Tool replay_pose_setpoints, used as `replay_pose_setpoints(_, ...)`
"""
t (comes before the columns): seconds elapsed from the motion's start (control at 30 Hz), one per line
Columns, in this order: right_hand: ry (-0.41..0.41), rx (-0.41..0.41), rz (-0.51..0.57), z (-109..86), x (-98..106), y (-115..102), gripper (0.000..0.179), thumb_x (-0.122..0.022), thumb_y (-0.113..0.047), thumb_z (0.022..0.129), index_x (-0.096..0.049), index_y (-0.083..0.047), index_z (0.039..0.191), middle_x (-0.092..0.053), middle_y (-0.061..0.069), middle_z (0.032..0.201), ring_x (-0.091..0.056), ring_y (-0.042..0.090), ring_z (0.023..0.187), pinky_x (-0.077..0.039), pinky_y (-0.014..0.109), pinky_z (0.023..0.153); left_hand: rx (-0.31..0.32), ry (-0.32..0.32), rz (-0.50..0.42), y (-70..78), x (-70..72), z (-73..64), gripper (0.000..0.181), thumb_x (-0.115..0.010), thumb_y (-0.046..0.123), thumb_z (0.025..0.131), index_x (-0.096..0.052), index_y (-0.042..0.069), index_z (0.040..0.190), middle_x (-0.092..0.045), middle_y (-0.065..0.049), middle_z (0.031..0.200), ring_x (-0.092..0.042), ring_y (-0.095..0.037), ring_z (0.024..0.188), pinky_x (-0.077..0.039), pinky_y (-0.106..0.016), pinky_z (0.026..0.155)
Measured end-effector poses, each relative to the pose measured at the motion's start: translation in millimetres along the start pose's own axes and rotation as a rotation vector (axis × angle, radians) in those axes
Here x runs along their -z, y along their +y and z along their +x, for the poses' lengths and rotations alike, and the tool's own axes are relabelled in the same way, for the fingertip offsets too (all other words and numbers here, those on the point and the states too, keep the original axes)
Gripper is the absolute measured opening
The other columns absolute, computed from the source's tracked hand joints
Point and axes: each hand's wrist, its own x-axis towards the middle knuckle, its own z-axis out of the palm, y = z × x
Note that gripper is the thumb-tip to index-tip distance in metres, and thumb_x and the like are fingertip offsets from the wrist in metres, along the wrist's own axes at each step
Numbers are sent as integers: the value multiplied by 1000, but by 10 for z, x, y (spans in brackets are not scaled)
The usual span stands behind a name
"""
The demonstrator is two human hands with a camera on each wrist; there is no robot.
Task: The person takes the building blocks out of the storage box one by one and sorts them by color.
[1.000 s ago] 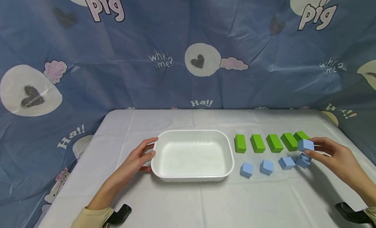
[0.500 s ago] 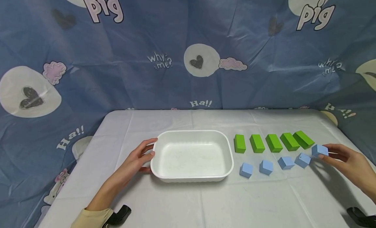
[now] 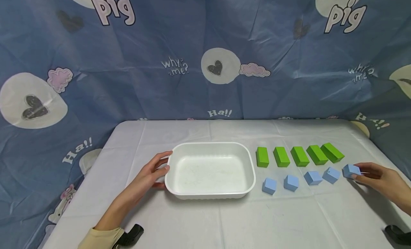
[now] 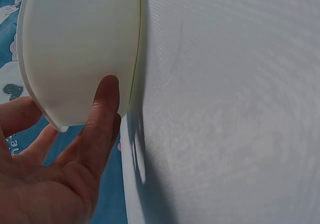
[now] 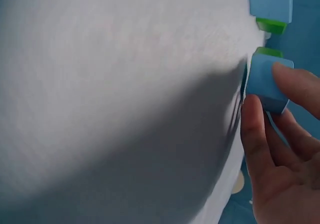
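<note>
My right hand (image 3: 382, 177) pinches a light blue block (image 3: 350, 171) between thumb and fingers at the right end of the blue row. In the right wrist view, the thumb lies on the face of this blue block (image 5: 265, 79) and a finger supports its lower side. The block is down at the white cloth. My left hand (image 3: 149, 173) rests against the left end of a white rectangular tray (image 3: 210, 196). The left wrist view has one finger pressed flat on the outer wall of the tray (image 4: 75, 49), with another digit at the rim.
Several green blocks (image 3: 299, 156) stand in a slanted row right of the tray. Several more blue blocks (image 3: 291, 183) line up in front of them. A white cloth (image 3: 221, 220) covers the table, and a blue printed curtain (image 3: 144, 63) hangs behind.
My right hand has carried the blue block rightward, past the other blue blocks, then lowered it to the cloth. The rightmost green block is fully uncovered. My left hand has stayed in place.
</note>
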Motion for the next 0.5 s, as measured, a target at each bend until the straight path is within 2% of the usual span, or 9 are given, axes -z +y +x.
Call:
replay_pose_setpoints(0.1,-16,3,-29,19,-11,7,60,-72,-27,92,-48,14,128,-59,31,109,-45,-18,74,-47,17,57,5,-3,-3,1,-2,-6,49,-52,24,103,-37,24,149,-37,-11,151,-53,-32,117,-53,-41,77)
replay_pose_setpoints(0.23,-17,-3,-44,46,-17,18,60,-71,-28,92,-47,14,128,-56,35,112,-45,-16,73,-46,15,57,8,-8,-7,6,-2,-14,50,-54,27,103,-37,25,149,-36,-11,151,-52,-32,119,-53,-41,78)
replay_pose_setpoints(0.3,-19,-15,-53,56,-19,28,62,-71,-31,93,-47,13,128,-55,35,114,-50,-11,75,-46,16,57,5,-12,-9,10,0,-16,50,-54,28,102,-37,25,149,-36,-11,151,-52,-32,119,-53,-41,78)
replay_pose_setpoints(0.4,-36,-31,-63,76,-26,74,65,-68,-34,94,-45,14,131,-52,37,119,-63,17,85,-47,18,58,1,-15,-10,12,-1,-14,49,-54,27,103,-38,25,149,-37,-11,150,-53,-32,118,-54,-41,78)
replay_pose_setpoints(0.47,-70,-52,-72,75,0,40,69,-66,-37,95,-41,15,134,-48,39,123,-61,40,95,-48,22,59,-4,-16,-9,6,1,-10,48,-53,27,103,-38,25,149,-38,-11,150,-53,-32,118,-54,-41,78)
replay_pose_setpoints(0.5,-78,-54,-81,76,6,19,69,-65,-37,95,-41,14,135,-47,40,124,-61,40,95,-49,23,59,-4,-14,-10,4,3,-12,48,-53,27,103,-38,25,149,-38,-11,150,-54,-32,117,-54,-41,78)
